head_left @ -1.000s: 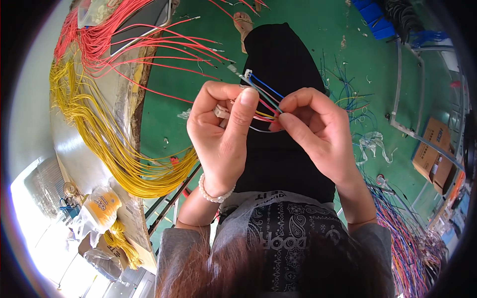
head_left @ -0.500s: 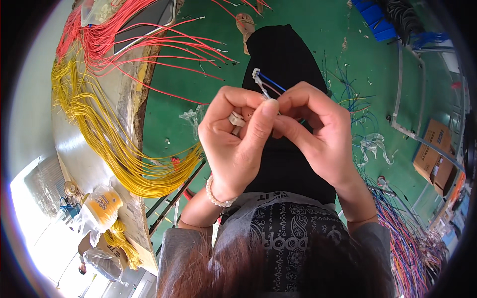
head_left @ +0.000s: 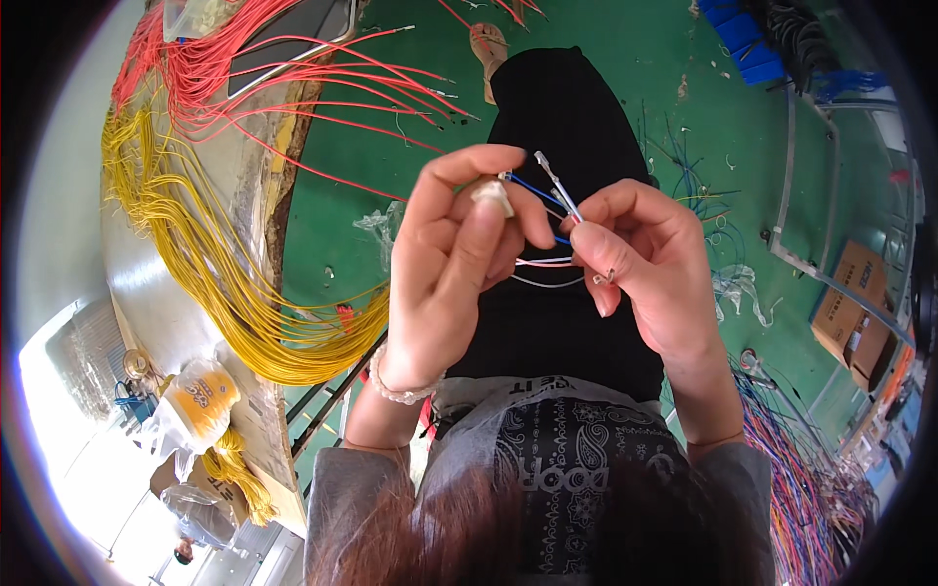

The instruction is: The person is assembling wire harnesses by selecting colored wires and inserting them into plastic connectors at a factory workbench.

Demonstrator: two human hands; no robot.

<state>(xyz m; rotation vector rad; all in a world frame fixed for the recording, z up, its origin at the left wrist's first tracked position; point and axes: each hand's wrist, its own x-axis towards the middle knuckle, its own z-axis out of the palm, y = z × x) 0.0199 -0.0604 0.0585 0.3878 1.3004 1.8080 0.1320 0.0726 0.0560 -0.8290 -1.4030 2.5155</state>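
Note:
Above my lap, my left hand (head_left: 440, 259) pinches a small white plastic connector (head_left: 493, 198) between thumb and fingers. My right hand (head_left: 653, 259), a short way to the right, grips a few thin wires between thumb and forefinger. From that grip a wire end with a bare metal terminal (head_left: 547, 168) points up and to the left. A blue wire (head_left: 532, 186) runs between the two hands, its end near my left fingertips. Below it, pink and white wires (head_left: 547, 263) also cross the gap. A small metal bit (head_left: 604, 278) shows by my right thumb.
On the worktable (head_left: 147, 283) at left lie bundles of red wires (head_left: 244, 83) and yellow wires (head_left: 225, 313), partly hanging over its edge. A cardboard box (head_left: 855, 313) and a metal rack stand at right, above many coloured wires (head_left: 791, 479). A person (head_left: 184, 551) is far off, lower left.
My hands have moved apart. The white connector now shows under my left thumb, and the terminal-tipped wire end is in my right fingers instead of between both hands.

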